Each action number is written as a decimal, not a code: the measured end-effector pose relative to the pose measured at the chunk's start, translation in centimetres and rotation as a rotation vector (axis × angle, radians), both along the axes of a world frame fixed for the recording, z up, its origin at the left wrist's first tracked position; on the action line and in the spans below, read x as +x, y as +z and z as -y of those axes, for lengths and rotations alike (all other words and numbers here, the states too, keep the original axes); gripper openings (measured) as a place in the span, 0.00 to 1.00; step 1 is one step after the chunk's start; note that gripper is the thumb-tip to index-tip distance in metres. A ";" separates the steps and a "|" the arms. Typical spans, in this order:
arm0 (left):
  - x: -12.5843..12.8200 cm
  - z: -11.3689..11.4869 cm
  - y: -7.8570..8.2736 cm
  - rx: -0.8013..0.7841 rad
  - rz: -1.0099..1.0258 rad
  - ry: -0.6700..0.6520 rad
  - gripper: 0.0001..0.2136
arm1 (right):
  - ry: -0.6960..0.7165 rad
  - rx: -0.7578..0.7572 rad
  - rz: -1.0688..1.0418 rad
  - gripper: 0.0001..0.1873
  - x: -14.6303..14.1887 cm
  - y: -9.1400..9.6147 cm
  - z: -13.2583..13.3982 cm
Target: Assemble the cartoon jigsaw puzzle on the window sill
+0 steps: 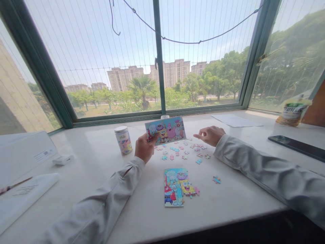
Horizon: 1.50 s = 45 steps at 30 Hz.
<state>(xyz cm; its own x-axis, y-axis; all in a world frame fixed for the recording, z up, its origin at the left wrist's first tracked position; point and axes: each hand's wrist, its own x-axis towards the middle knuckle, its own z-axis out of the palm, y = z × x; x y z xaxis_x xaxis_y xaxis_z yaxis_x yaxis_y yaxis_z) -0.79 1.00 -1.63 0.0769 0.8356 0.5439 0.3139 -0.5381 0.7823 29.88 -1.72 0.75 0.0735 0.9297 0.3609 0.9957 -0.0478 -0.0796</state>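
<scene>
My left hand is closed on a cartoon picture card, thumb on its front, and holds it tilted above the table. To the right of the card, my right hand hovers by the loose jigsaw pieces with its fingers stretched leftward; I see nothing in it. Below both hands lies a partly joined jigsaw puzzle with the same cartoon figures, its right edge uneven. A small cluster of joined pieces rests to its right. The card hides some of the table behind it.
A printed canister with a white lid stands left of my left hand. Further left are a small white box and a white package. A phone, a bagged item and white paper lie on the right.
</scene>
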 end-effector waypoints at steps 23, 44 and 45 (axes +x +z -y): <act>0.2 0.6 0.5 -0.028 0.012 -0.017 0.13 | 0.329 -0.183 0.036 0.11 1.1 -0.8 -0.8; 0.1 0.1 0.2 -0.004 0.009 -0.025 0.12 | 0.394 -0.222 -0.019 0.20 1.7 -1.1 -1.6; 0.1 0.1 0.2 0.001 0.011 -0.025 0.12 | 0.398 -0.225 -0.022 0.20 1.7 -1.2 -1.6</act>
